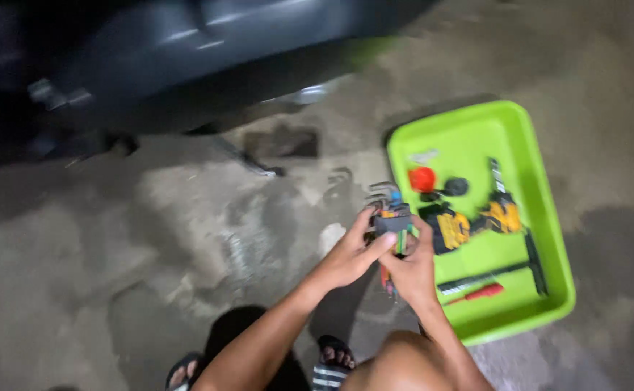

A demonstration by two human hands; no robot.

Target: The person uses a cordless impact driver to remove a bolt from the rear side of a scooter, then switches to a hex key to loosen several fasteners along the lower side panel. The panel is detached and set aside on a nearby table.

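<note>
Stained concrete floor (186, 217) runs beneath a dark vehicle body (186, 51) at upper left. At centre, the left hand (346, 257) and right hand (411, 271) both close around a hex key set (389, 213) in its holder, just beside a green tray (548, 217) holding a yellow cordless drill (469, 224) and red screwdriver (480, 293).

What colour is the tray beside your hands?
Bright green tray, seen best in the head view.

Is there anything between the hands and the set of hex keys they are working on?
Nothing visible: the left hand and the right hand both already touch the hex key set, held above the concrete floor beside the green tray.
</note>
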